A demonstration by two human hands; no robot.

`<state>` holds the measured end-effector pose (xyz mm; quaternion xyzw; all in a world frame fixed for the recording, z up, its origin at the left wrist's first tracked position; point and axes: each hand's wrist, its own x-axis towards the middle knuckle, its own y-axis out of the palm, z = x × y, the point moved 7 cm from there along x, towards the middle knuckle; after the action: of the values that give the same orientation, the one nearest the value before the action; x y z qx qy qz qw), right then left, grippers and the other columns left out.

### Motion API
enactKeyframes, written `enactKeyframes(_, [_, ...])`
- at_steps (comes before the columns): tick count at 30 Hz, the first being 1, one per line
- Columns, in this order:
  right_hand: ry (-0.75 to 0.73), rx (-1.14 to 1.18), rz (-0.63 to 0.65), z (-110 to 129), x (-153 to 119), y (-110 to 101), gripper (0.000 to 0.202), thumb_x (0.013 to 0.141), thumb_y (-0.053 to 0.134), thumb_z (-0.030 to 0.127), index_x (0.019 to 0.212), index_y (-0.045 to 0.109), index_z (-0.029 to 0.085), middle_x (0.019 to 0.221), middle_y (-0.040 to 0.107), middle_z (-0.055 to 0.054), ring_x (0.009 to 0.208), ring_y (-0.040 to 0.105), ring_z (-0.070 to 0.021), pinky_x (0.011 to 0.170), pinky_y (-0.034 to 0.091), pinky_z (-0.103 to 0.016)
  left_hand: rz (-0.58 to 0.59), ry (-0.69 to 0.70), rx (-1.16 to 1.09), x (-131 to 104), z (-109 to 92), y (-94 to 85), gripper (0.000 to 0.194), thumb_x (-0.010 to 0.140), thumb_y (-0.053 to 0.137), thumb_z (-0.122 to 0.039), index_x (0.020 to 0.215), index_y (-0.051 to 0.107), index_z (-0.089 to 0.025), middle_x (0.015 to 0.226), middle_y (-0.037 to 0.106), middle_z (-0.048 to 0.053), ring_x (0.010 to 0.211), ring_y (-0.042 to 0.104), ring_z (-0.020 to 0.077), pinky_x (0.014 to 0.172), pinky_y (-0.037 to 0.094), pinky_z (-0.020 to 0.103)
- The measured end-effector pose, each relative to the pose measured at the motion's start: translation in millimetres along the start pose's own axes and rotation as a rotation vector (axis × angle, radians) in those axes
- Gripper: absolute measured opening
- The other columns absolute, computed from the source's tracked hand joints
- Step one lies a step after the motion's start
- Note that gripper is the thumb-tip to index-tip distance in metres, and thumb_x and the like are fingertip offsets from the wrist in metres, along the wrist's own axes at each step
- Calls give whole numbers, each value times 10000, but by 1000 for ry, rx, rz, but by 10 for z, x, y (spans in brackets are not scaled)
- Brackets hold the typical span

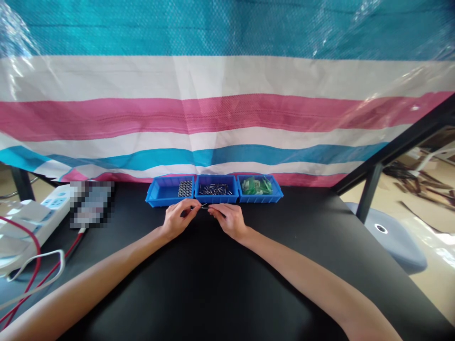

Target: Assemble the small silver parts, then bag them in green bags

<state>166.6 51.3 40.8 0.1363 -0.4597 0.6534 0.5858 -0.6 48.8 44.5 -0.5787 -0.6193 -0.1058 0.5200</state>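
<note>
A small slender piece, shiny with dark parts, is between the person's two hands, just in front of the middle bin and near the far edge of the bench. It is too small to tell whether it is one part or two meeting. The left hand pinches it at one side, thumb and forefinger closed on it; the right hand has its fingertips drawn together on the other side. The hands are near each other but apart, and both forearms reach in from the near edge.

Along the far edge stand three blue bins in a row, side by side. The middle bin holds a loose scatter of small slim metal pins. The left bin has short metal cylinders packed in rows at its right end. The right bin contains green packets.

Toward the far left corner of the bench lies a flat item, its detail pixelated, with a red cable running from it. Nearer the left edge are a white power strip and a white cable. A striped sheet hangs behind the bins. Beyond the right edge stands a grey stool.
</note>
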Motion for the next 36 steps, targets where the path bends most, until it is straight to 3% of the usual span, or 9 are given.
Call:
enactKeyframes(4, [71,-13,27,-44,3,9,245,973,497,325,894,670,171,658,681,-11,564,632,-119,577,487,-218,-10,4,11,6,-20,-13,124,836,646,-135,945,624,-189,852,729,2,608,636,72,590,509,174])
enactKeyframes(10, [67,-52,90,-22,3,43,231,978,475,326,892,634,182,683,669,-8,573,613,-111,579,454,-205,-6,-7,10,4,-22,-17,129,836,655,-148,956,629,-187,855,733,-1,557,607,58,585,509,173])
enactKeyframes(36, [8,-48,155,-34,-21,120,214,980,453,270,930,641,181,840,698,-51,735,664,-151,687,520,-242,16,-9,0,-19,9,2,90,847,649,-198,936,644,-184,834,739,18,543,612,71,568,514,188])
